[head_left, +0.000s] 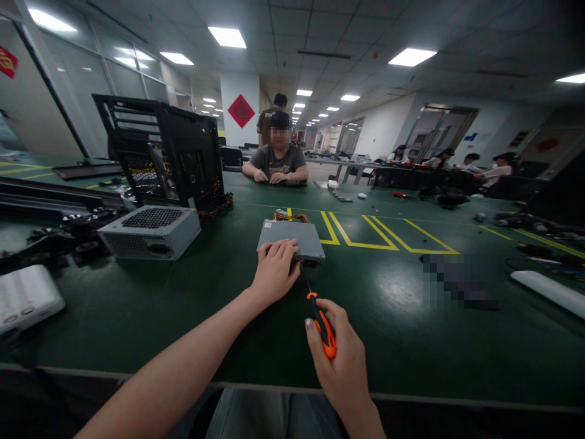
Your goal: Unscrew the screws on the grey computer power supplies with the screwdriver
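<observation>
Two grey metal boxes (302, 235): the left hand (274, 271) holds one, the right hand (343, 360) grasps one screwdriver (322, 324).

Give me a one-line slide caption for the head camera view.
Left hand on a gray metal box, right hand holding an orange-and-black screwdriver pointed toward it.
</observation>
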`<state>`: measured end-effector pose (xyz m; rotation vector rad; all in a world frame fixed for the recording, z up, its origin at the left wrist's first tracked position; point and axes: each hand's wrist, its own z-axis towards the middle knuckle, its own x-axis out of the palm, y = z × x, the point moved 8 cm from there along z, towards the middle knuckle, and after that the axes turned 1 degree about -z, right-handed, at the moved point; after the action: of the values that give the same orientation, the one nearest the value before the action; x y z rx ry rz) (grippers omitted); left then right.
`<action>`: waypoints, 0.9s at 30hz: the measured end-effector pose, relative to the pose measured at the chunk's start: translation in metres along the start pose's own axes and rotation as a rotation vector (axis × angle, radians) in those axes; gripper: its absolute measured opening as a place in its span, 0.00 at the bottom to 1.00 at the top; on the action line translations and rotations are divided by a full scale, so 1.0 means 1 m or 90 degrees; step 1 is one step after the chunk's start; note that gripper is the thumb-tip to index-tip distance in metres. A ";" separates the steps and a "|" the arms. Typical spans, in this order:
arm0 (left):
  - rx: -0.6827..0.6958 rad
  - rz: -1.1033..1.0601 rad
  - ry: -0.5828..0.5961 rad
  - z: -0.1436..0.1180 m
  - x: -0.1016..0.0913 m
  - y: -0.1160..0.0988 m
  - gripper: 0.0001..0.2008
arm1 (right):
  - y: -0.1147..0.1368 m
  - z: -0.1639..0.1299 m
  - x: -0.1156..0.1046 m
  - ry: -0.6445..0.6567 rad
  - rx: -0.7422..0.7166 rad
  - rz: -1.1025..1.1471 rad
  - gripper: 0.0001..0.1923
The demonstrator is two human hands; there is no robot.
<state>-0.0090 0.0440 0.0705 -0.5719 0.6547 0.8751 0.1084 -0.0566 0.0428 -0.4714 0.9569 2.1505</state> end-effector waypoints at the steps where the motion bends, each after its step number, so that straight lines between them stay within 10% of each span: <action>1: 0.001 -0.001 0.000 0.000 0.000 0.000 0.11 | 0.000 0.000 0.000 -0.003 -0.007 -0.002 0.12; 27: 0.000 0.010 -0.010 -0.001 0.001 0.001 0.10 | 0.010 0.001 -0.001 -0.002 -0.079 -0.037 0.11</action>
<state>-0.0094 0.0448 0.0689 -0.5595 0.6456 0.8926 0.1011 -0.0606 0.0489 -0.5489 0.8017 2.1660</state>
